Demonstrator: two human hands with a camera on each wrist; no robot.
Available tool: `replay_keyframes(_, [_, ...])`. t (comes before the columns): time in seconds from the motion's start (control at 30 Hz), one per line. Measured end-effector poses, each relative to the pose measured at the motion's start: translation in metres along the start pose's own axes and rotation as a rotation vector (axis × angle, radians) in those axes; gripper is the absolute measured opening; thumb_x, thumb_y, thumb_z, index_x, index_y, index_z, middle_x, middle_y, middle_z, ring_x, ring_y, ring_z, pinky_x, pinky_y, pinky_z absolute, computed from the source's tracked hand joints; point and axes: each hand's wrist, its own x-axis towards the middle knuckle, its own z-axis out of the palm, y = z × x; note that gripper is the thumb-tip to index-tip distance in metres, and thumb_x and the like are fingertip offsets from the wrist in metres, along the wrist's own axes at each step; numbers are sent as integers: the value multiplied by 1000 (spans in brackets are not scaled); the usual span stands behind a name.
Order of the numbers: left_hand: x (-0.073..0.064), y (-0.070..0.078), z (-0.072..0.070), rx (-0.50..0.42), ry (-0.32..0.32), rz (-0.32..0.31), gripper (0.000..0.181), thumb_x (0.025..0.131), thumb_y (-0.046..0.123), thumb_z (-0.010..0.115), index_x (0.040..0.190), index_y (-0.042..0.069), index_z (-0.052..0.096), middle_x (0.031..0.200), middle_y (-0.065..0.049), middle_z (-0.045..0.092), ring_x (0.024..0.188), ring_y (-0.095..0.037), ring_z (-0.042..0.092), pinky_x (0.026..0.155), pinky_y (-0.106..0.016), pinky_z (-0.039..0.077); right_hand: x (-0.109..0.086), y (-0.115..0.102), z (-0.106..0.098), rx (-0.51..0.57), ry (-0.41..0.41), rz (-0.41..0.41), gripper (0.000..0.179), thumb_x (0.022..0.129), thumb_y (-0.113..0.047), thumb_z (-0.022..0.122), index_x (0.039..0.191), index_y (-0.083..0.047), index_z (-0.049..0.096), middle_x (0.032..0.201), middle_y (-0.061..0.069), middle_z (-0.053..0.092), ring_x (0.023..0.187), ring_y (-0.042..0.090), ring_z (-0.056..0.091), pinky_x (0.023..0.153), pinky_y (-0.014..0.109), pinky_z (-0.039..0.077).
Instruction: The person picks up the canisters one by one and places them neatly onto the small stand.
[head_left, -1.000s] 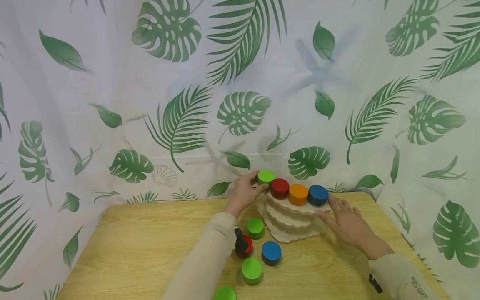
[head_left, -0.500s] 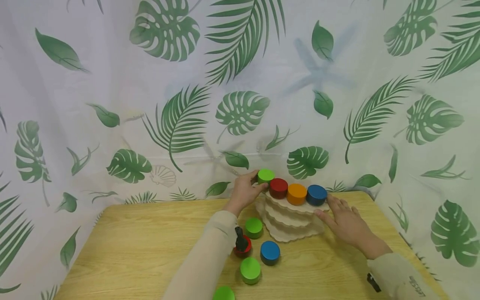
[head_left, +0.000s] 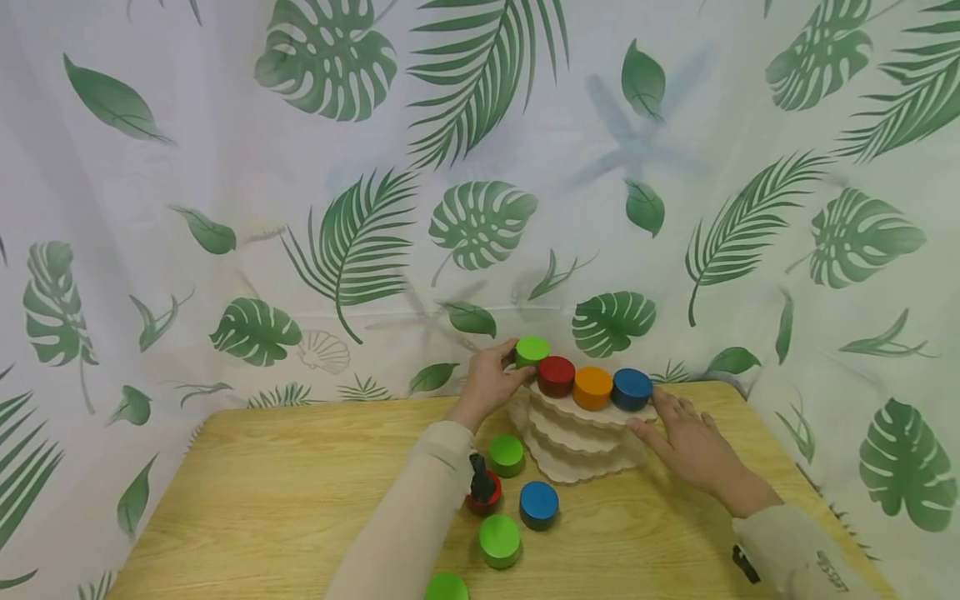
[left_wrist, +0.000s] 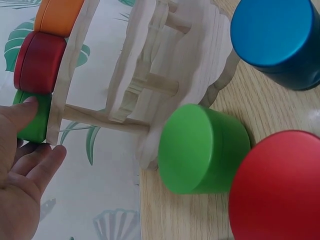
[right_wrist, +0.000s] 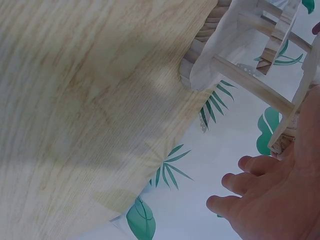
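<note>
A three-tier wooden stand (head_left: 577, 467) with wavy edges stands at the back of the table. Its top tier carries a row of short cylinders: green (head_left: 532, 352), red (head_left: 557, 377), orange (head_left: 592, 388) and blue (head_left: 632, 389). At the left end, my left hand (head_left: 489, 385) pinches the green cylinder; the left wrist view shows the thumb (left_wrist: 25, 111) on it and fingertips by the tier's end. My right hand (head_left: 697, 446) touches the tier's right end beside the blue cylinder, its fingers (right_wrist: 250, 185) mostly straight and spread. Part of its contact is hidden.
In front of the stand lie loose cylinders: green ones (head_left: 506, 456) (head_left: 499, 541) (head_left: 446, 587), a blue one (head_left: 539, 504) and a red one (head_left: 483, 493) partly behind a black piece at the left sleeve. A leaf-print curtain (head_left: 480, 225) hangs behind the table (head_left: 300, 492).
The whole head view shifts slightly left. Both hands keep their places at the top tier, and the cylinders stay in the same arrangement.
</note>
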Motion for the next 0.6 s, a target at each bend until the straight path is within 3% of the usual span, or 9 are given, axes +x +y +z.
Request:
replay_keyframes(0.33, [0,-1,-1,24,3,15,55,97,13,77,147,1,59,138,-20,69,128,-35,67,108,-45,56,0,0,0,11,-16,13,90,110,-61,39,162,11,23,166,37,26,149,65,23,115,83,18])
replay_keyframes(0.6, [-3,-5,-5,-31,-6,-45,64,98,16,76,154,-1,50,144,-26,63,130,-37,66,107,-45,56,0,0,-1,6,-23,15,91,110,-61,39,162,11,22,166,37,26,149,65,23,115,83,18])
